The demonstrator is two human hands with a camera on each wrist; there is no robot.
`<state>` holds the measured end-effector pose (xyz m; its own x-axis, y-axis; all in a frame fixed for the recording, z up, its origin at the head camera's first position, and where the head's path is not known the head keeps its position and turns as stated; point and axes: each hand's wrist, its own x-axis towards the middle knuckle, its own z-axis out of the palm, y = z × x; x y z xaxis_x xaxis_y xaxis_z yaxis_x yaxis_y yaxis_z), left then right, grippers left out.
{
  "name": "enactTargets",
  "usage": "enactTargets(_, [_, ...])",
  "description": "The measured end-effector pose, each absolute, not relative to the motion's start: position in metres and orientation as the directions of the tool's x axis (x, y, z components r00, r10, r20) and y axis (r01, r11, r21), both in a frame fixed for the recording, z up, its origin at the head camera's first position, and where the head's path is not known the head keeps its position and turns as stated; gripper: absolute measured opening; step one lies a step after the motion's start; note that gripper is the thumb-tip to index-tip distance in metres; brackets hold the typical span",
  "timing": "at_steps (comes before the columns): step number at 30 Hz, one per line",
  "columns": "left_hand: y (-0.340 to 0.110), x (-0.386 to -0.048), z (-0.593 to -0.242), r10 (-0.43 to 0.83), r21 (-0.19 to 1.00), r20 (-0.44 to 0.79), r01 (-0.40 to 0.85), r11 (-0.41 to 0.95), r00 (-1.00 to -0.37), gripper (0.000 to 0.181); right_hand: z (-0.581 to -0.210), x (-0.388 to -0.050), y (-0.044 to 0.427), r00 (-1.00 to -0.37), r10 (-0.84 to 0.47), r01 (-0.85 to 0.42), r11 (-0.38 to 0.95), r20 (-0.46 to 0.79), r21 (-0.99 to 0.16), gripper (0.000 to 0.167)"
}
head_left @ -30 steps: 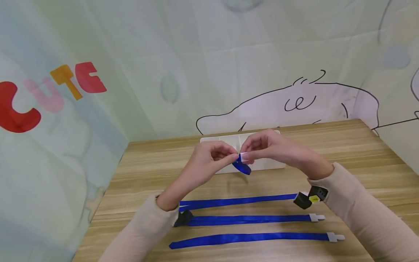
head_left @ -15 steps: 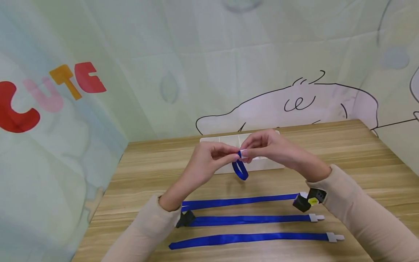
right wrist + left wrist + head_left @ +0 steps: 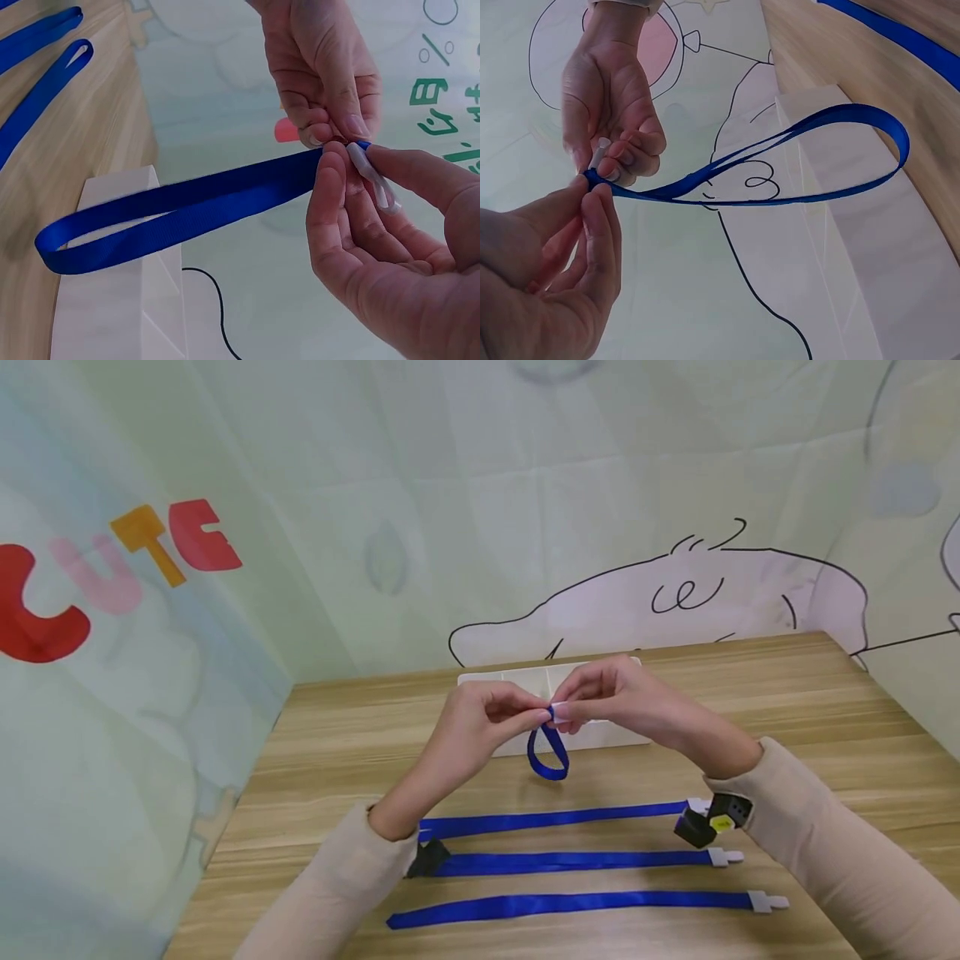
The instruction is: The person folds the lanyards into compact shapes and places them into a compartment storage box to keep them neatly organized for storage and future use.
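Both hands meet above the table and hold one blue lanyard between them. Its strap hangs down as a loop, seen long and narrow in the right wrist view. My left hand pinches the strap's end between thumb and fingers. The lanyard's white plastic clip is pinched by my right hand, right beside the left fingertips. Where strap and clip join is mostly covered by fingers. In the left wrist view the clip pokes out between the two hands.
Three more blue lanyards, the far one, the middle one and the near one, lie in rows on the wooden table. A white divided tray stands behind the hands. A printed curtain hangs beyond the table.
The hanging strap has swung downward and opened into a rounder loop below the hands. Both hands stay nearly in place and keep their pinch.
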<state>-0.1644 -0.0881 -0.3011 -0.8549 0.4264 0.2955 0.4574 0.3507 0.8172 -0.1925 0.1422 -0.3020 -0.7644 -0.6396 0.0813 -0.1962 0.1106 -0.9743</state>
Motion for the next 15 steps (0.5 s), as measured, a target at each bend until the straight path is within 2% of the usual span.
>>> enactTargets(15, [-0.0861,-0.1638,-0.3021,0.405,0.805,0.311,0.465,0.369,-0.86,0.008,-0.3012,-0.189,0.1396,-0.773,-0.629,-0.222,0.134,0.091,-0.966,0.014])
